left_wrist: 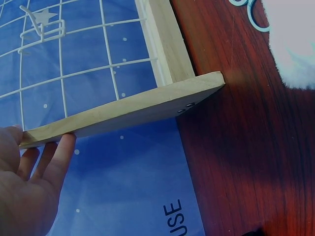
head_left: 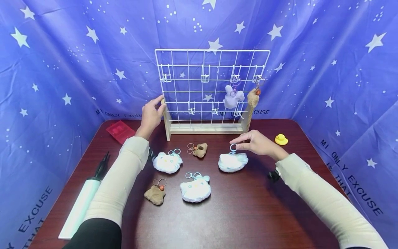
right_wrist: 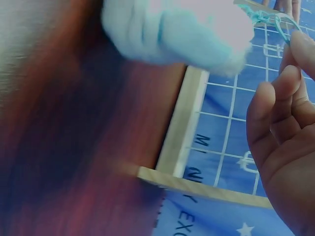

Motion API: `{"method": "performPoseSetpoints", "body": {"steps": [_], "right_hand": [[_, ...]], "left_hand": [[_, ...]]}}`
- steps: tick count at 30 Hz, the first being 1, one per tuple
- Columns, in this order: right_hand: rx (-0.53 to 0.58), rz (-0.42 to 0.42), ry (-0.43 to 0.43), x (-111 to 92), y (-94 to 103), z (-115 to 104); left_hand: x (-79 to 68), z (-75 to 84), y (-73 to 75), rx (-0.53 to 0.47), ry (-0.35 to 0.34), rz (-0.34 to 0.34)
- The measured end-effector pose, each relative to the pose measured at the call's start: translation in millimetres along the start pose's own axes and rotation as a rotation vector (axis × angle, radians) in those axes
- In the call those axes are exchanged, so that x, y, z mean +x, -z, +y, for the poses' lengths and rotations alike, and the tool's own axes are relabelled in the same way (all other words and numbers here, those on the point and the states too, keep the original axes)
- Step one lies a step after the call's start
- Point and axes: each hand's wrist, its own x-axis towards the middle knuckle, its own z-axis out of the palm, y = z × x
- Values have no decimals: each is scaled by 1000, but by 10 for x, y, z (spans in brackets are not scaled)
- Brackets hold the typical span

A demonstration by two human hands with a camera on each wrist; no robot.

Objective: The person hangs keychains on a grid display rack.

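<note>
My left hand grips the left wooden upright of a white wire grid rack; in the left wrist view the thumb is on one side of the wood and the fingers on the other. With thumb and fingertips, my right hand pinches the pale blue ring of a white plush keychain. That plush hangs below the ring, and fills the top of the right wrist view. A lilac plush keychain and a brown plush keychain hang from hooks at the rack's right side.
Two white plush keychains and two brown ones lie on the dark wooden table. A red tray and a white cylinder with a black tip are at left, a yellow duck at right.
</note>
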Motion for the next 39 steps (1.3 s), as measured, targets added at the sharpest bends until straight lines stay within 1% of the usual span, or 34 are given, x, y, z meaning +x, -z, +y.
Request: {"method": "performPoseSetpoints", "body": {"steps": [8,13,15,18,26,30,35,37,39], "right_hand": [[-28,49,14,141,209,-187],[-21,47,54,231,324,-302],[-44,53,69,266,360,-349],[-69,66,66,319,415,-412],[-54,150,62,442,558,-593],[-31,173,59,515,590,-675],[-37,222,85,598,639,-801],[-42,252,78,634,664,-857],[-20,282,60,682,688,-906]], "left_hand": [[23,-2,12,1,-6,-1],[25,-6,24,0,1,-3],[21,-9,28,-1,4,-3],[11,-10,26,-3,6,-1],[9,24,-2,-13,6,-14],[3,25,-5,-9,9,-14],[-12,21,8,-8,8,-9],[-15,19,14,-12,7,-8],[-17,17,19,-13,7,-7]]}}
